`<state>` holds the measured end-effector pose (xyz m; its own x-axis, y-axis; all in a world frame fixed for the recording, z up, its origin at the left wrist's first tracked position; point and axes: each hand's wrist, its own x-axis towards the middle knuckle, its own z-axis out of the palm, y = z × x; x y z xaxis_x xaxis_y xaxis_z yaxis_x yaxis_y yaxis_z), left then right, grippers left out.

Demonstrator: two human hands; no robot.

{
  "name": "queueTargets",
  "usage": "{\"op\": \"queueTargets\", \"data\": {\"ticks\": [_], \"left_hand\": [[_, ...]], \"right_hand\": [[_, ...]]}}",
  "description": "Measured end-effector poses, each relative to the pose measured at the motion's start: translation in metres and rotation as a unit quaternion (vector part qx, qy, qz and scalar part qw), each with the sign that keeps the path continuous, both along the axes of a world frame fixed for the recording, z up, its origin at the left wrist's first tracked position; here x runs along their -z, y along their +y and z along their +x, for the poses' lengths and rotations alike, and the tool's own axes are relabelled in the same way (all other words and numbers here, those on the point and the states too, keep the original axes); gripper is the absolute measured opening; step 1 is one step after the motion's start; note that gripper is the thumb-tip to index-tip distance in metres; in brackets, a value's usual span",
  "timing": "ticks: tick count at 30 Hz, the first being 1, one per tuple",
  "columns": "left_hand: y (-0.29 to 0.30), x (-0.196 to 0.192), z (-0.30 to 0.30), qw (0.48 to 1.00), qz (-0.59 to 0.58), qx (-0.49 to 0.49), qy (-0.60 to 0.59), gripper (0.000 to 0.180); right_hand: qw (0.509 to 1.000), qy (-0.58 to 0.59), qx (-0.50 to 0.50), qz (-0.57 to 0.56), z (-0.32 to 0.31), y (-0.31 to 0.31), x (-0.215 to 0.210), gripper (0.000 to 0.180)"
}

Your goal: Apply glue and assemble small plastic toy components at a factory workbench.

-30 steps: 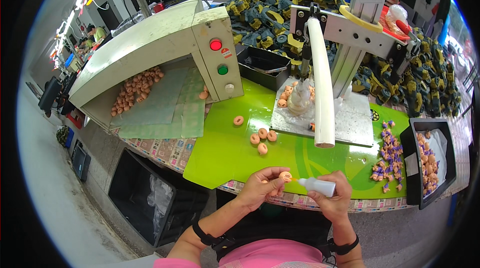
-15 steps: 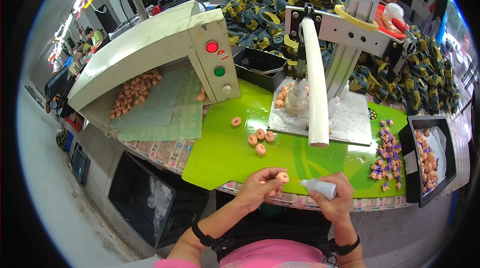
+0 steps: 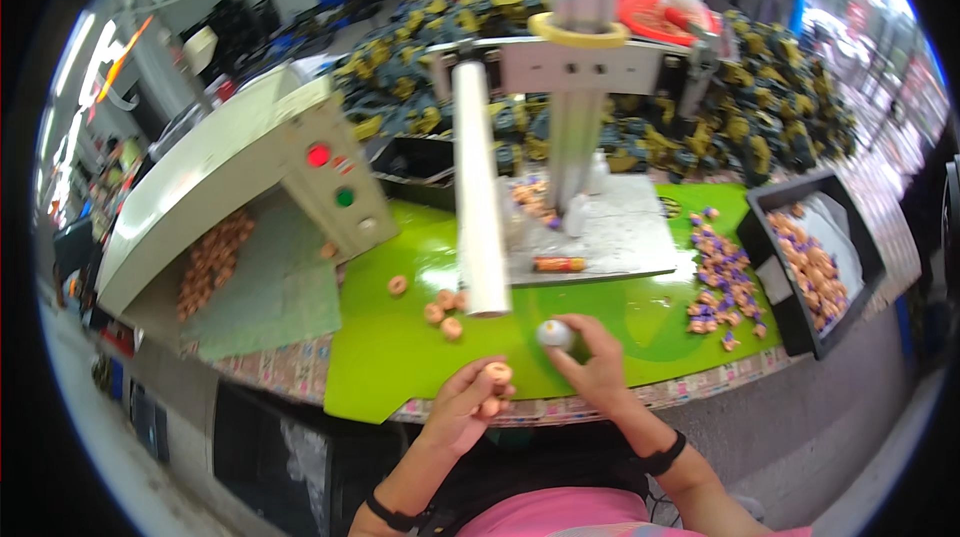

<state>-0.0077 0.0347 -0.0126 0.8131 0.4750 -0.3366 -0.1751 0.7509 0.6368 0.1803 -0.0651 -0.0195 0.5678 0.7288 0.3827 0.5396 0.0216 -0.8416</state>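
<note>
My left hand (image 3: 460, 409) is closed around a few small peach-coloured toy heads (image 3: 498, 374), one of them held up at the fingertips with its dark opening showing. To its right, my right hand (image 3: 598, 369) grips a white squeeze bottle (image 3: 555, 336), seen from above with its tip upward, over the green mat (image 3: 650, 337). Whether the bottle touches the mat I cannot tell. Several loose heads (image 3: 446, 313) lie on the mat beyond my left hand.
A press with a white tube (image 3: 481, 187) and metal base (image 3: 630, 237) stands ahead. Left is a beige machine (image 3: 220, 157) with heads inside. Small purple-and-peach figures (image 3: 722, 272) lie right, beside a black bin (image 3: 835, 332). Green-black toy vehicles (image 3: 780, 97) are heaped behind.
The squeeze bottle has swung from lying sideways near the left hand's toy head to upright, away from it over the mat. The whole view has shifted and turned.
</note>
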Motion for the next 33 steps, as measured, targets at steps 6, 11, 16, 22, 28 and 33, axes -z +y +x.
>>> {"op": "queueTargets", "data": {"ticks": [6, 11, 16, 22, 28, 33], "left_hand": [[-0.003, -0.001, -0.004, 0.997, -0.063, -0.003, -0.036, 0.038], [-0.005, -0.003, -0.006, 0.996, -0.072, 0.008, -0.051, 0.036], [-0.01, -0.004, 0.004, 0.995, -0.075, 0.033, -0.054, 0.034], [-0.012, -0.001, 0.01, 0.995, -0.048, 0.063, -0.068, 0.031], [-0.016, -0.001, 0.009, 0.996, -0.025, 0.069, -0.048, 0.031], [-0.015, 0.005, 0.006, 0.996, -0.002, 0.081, -0.045, 0.039]], "right_hand": [[0.999, -0.048, 0.024, -0.007, 0.013, -0.021, -0.021, 0.045], [0.931, -0.294, 0.183, -0.113, 0.095, -0.081, -0.038, 0.031], [0.894, -0.327, 0.183, -0.247, 0.13, -0.101, -0.027, 0.019], [0.922, -0.269, 0.091, -0.263, 0.148, -0.101, -0.041, 0.012], [0.924, -0.298, 0.079, -0.225, 0.134, -0.083, -0.046, 0.004], [0.988, -0.013, -0.095, -0.125, 0.058, -0.067, -0.06, 0.014]]}}
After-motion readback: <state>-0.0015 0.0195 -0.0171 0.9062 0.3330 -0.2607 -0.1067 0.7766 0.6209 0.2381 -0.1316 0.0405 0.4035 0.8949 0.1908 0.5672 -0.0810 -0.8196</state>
